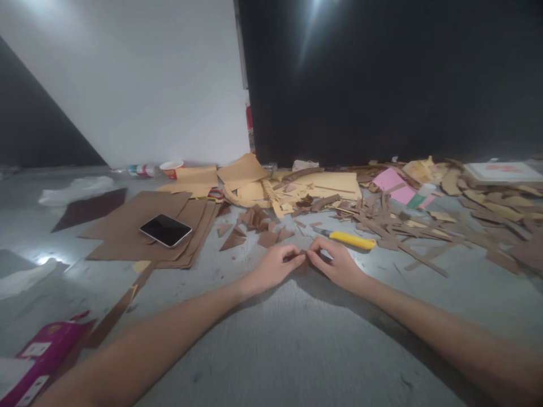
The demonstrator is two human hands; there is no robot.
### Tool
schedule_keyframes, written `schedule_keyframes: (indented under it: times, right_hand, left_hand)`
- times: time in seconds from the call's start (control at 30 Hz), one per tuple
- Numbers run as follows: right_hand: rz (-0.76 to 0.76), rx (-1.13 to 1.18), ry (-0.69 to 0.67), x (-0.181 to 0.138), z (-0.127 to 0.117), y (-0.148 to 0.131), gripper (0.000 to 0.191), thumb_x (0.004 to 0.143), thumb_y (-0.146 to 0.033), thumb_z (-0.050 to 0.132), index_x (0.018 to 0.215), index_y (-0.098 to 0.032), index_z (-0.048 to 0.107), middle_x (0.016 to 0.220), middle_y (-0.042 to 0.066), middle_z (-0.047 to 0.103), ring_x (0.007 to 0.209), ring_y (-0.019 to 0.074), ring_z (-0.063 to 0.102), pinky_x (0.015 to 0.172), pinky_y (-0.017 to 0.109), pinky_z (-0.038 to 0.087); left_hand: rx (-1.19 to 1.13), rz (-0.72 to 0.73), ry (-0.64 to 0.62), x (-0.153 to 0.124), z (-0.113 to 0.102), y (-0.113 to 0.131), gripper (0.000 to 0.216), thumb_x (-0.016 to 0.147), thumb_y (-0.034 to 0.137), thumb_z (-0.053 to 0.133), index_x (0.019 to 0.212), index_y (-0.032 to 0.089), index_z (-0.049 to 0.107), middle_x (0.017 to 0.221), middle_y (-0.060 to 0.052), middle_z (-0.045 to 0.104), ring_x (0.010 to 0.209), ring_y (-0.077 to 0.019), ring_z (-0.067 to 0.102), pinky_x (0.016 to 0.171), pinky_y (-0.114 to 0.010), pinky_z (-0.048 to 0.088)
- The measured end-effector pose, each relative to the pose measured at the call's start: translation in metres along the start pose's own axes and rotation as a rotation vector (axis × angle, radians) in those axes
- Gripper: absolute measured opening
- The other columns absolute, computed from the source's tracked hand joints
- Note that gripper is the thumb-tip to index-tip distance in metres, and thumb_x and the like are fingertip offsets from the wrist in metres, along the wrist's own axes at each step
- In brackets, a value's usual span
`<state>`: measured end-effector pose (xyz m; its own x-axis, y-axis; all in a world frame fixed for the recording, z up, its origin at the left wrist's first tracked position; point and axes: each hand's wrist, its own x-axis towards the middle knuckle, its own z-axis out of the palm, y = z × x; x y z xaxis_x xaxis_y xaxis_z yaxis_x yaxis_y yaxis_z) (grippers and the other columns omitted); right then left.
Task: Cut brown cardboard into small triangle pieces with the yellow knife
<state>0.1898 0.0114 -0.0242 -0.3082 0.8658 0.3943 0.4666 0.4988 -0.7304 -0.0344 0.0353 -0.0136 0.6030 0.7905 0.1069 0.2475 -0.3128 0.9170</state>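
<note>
My left hand (pixel 276 264) and my right hand (pixel 334 261) meet fingertip to fingertip low over the grey floor. Both pinch a small brown cardboard scrap (pixel 306 254) between them; most of it is hidden by the fingers. A yellow utility knife (pixel 350 239) lies just beyond my right hand. Small brown cardboard triangles (pixel 254 229) lie scattered just beyond my left hand.
A black phone (pixel 166 230) rests on a stack of brown cardboard sheets (pixel 127 226) at the left. Tan sheets (pixel 331 183), pink paper (pixel 392 183) and many brown strips (pixel 424 237) spread to the right. A magenta box (pixel 42 353) sits near left. A dark wall (pixel 382 79) stands behind.
</note>
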Motion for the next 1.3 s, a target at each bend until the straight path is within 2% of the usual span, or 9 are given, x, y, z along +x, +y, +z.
schedule_keyframes:
  times: [0.2, 0.27, 0.33, 0.4, 0.7, 0.83, 0.97, 1.2, 1.3]
  right_hand:
    - [0.013, 0.016, -0.039, -0.001, -0.001, 0.0, 0.025, 0.107, -0.037, 0.056, 0.087, -0.024, 0.061, 0.082, 0.002, 0.067, 0.076, 0.0185, 0.061, 0.069, 0.03, 0.049]
    - [0.009, 0.035, -0.04, -0.001, -0.001, -0.001, 0.015, 0.106, -0.038, 0.06, 0.101, -0.024, 0.064, 0.089, 0.003, 0.069, 0.08, 0.0191, 0.064, 0.072, 0.03, 0.052]
    - [0.0, 0.052, -0.043, -0.001, -0.002, -0.003, 0.021, 0.105, -0.039, 0.064, 0.12, -0.025, 0.065, 0.099, 0.005, 0.072, 0.086, 0.0201, 0.066, 0.075, 0.031, 0.054]
    - [-0.02, 0.055, -0.062, 0.0, -0.002, -0.004, 0.025, 0.105, -0.039, 0.064, 0.126, -0.026, 0.066, 0.104, 0.006, 0.073, 0.088, 0.0206, 0.067, 0.077, 0.032, 0.055]
    - [-0.016, 0.047, -0.043, 0.0, 0.0, 0.0, 0.022, 0.107, -0.044, 0.064, 0.116, -0.025, 0.073, 0.1, 0.005, 0.075, 0.084, 0.0195, 0.068, 0.073, 0.031, 0.054]
    - [0.008, 0.051, -0.004, 0.001, 0.0, 0.001, 0.02, 0.106, -0.042, 0.066, 0.109, -0.024, 0.074, 0.097, 0.005, 0.077, 0.084, 0.0199, 0.069, 0.073, 0.031, 0.054]
    - [0.026, 0.043, 0.012, 0.001, 0.0, 0.003, 0.019, 0.105, -0.042, 0.067, 0.104, -0.024, 0.074, 0.094, 0.004, 0.077, 0.084, 0.0201, 0.07, 0.074, 0.031, 0.054]
    - [0.052, 0.033, 0.012, 0.0, 0.0, 0.01, 0.029, 0.106, -0.044, 0.066, 0.087, -0.024, 0.073, 0.083, 0.003, 0.077, 0.076, 0.0194, 0.07, 0.07, 0.031, 0.052]
    - [0.031, 0.041, 0.031, 0.001, 0.0, 0.01, 0.028, 0.106, -0.044, 0.067, 0.087, -0.024, 0.073, 0.082, 0.002, 0.077, 0.075, 0.0192, 0.07, 0.07, 0.03, 0.053]
  left_hand:
    - [-0.058, -0.029, 0.059, 0.004, -0.002, -0.005, 0.041, 0.105, 0.054, 0.06, 0.085, 0.019, 0.067, 0.079, -0.004, 0.071, 0.079, -0.0196, 0.064, 0.078, -0.032, 0.047]
    - [-0.072, -0.026, 0.068, 0.003, -0.002, -0.004, 0.043, 0.104, 0.057, 0.06, 0.084, 0.019, 0.067, 0.077, -0.004, 0.068, 0.078, -0.0194, 0.063, 0.077, -0.031, 0.046]
    - [-0.082, -0.017, 0.068, 0.002, -0.001, -0.001, 0.045, 0.103, 0.058, 0.061, 0.081, 0.019, 0.065, 0.076, -0.003, 0.066, 0.077, -0.019, 0.061, 0.076, -0.031, 0.046]
    - [-0.092, -0.013, 0.064, 0.001, -0.001, 0.0, 0.046, 0.103, 0.059, 0.062, 0.079, 0.019, 0.064, 0.076, -0.002, 0.064, 0.077, -0.0187, 0.06, 0.076, -0.031, 0.045]
    - [-0.073, -0.022, 0.06, 0.001, -0.002, 0.001, 0.047, 0.107, 0.056, 0.054, 0.082, 0.019, 0.068, 0.077, -0.004, 0.069, 0.08, -0.0207, 0.066, 0.08, -0.032, 0.049]
    - [-0.105, -0.03, 0.013, 0.0, -0.002, 0.003, 0.036, 0.102, 0.054, 0.066, 0.102, 0.019, 0.074, 0.094, -0.007, 0.076, 0.089, -0.0223, 0.07, 0.083, -0.033, 0.051]
    - [-0.023, -0.015, 0.001, 0.0, -0.002, 0.001, 0.038, 0.097, 0.052, 0.073, 0.115, 0.02, 0.075, 0.11, -0.009, 0.077, 0.099, -0.0259, 0.071, 0.085, -0.034, 0.052]
    - [0.115, 0.021, -0.054, -0.002, -0.003, 0.008, 0.03, 0.103, 0.047, 0.065, 0.11, 0.02, 0.075, 0.106, -0.008, 0.078, 0.099, -0.026, 0.07, 0.086, -0.035, 0.051]
    - [0.102, 0.037, -0.073, -0.003, -0.003, 0.011, 0.03, 0.105, 0.047, 0.062, 0.108, 0.02, 0.075, 0.101, -0.007, 0.078, 0.096, -0.0246, 0.07, 0.085, -0.034, 0.05]
